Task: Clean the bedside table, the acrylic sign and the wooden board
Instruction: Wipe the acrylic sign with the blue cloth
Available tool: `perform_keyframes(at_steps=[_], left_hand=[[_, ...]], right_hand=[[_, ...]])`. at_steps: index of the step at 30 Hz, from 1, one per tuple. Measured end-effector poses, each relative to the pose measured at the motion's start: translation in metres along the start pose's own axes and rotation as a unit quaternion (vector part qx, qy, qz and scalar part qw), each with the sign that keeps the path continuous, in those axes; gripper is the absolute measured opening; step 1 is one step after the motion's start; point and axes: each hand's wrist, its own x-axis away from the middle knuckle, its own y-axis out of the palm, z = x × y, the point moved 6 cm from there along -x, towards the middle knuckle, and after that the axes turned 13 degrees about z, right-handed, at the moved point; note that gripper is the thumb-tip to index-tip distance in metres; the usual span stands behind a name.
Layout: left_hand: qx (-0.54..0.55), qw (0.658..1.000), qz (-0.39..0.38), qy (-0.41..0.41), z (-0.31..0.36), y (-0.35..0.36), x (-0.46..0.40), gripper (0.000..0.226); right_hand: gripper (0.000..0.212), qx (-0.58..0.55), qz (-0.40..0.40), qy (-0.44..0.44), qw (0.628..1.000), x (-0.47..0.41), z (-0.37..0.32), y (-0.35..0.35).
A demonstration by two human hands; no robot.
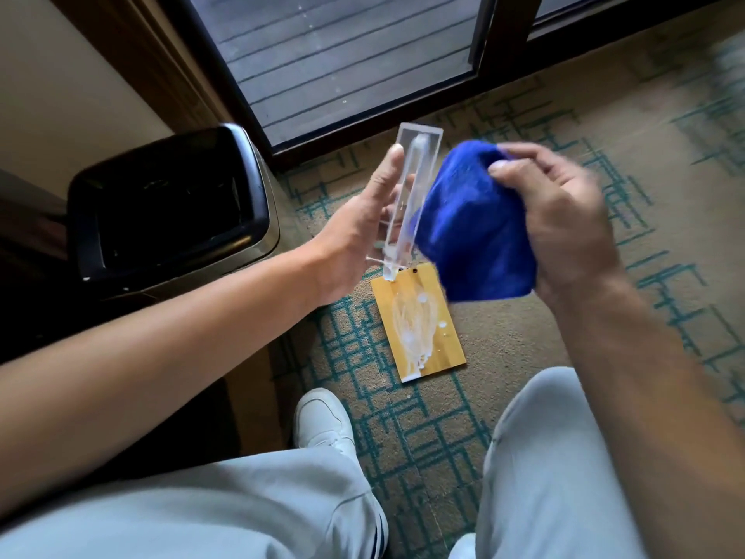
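Observation:
My left hand (354,232) holds a clear acrylic sign (411,183) upright at mid-frame, seen nearly edge-on, with white streaks running down it. My right hand (564,219) grips a bunched blue cloth (471,227) that presses against the sign's right face. Below them, a small wooden board (419,324) lies flat on the carpet, smeared with a white residue and with a dark hole near its top edge. The bedside table is a dark shape at the left edge (24,236), mostly out of view.
A black-lidded bin (169,203) stands on the left beside the wall. A dark-framed glass sliding door (363,54) fills the top. Patterned beige and teal carpet (604,155) covers the floor. My legs in grey trousers and a white shoe (322,421) occupy the bottom.

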Motion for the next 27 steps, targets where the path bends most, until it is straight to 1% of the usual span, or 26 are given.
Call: perform_keyframes(at_steps=[1,2,3,5,7,9,11,13,16,20,22,23,25,27], left_hand=[[-0.024,1.000,0.000,0.001,-0.003,0.002,0.003,0.064],[-0.038,0.999,0.001,-0.002,-0.006,0.004,0.006,0.057],[-0.041,0.999,0.004,-0.003,-0.008,0.006,0.008,0.055],[-0.050,0.998,0.019,0.017,-0.008,0.010,0.007,0.061],[-0.072,0.995,0.061,0.041,-0.007,0.008,0.004,0.071],[-0.061,0.994,0.080,0.038,-0.008,0.006,0.002,0.071],[-0.034,0.996,0.070,0.033,-0.009,0.007,0.000,0.069],[-0.013,0.997,0.066,0.031,-0.009,0.009,0.002,0.062],[0.045,0.995,0.092,0.019,-0.007,0.010,0.000,0.062],[0.077,0.989,0.129,0.004,-0.002,0.001,-0.006,0.069],[0.111,0.985,0.130,0.000,-0.001,-0.001,-0.010,0.062],[0.113,0.985,0.133,0.004,0.000,-0.001,-0.011,0.056],[0.078,0.988,0.133,0.017,0.000,-0.002,-0.012,0.050],[0.057,0.990,0.126,0.041,0.005,-0.003,-0.011,0.049]], right_hand=[[0.015,0.000,0.014,-0.042,0.999,-0.006,-0.012,-0.003],[0.016,0.020,0.012,-0.082,0.996,-0.010,-0.022,-0.002],[0.016,0.056,0.003,-0.113,0.992,-0.013,-0.027,0.002],[0.018,0.136,-0.018,-0.156,0.978,-0.012,-0.026,0.015],[0.024,0.221,-0.014,-0.211,0.952,-0.008,-0.019,0.023],[0.025,0.266,-0.016,-0.230,0.936,-0.001,-0.013,0.030],[0.025,0.266,-0.002,-0.226,0.937,0.006,-0.011,0.033],[0.024,0.260,0.021,-0.217,0.941,0.014,-0.009,0.036],[0.024,0.284,0.036,-0.210,0.935,0.028,-0.003,0.040],[0.023,0.292,0.016,-0.188,0.938,0.055,0.007,0.044],[0.022,0.292,0.002,-0.172,0.941,0.067,0.011,0.043],[0.021,0.288,-0.007,-0.161,0.944,0.071,0.012,0.040],[0.018,0.279,-0.016,-0.128,0.951,0.072,0.013,0.029],[0.015,0.254,0.005,-0.077,0.964,0.063,0.016,0.014]])
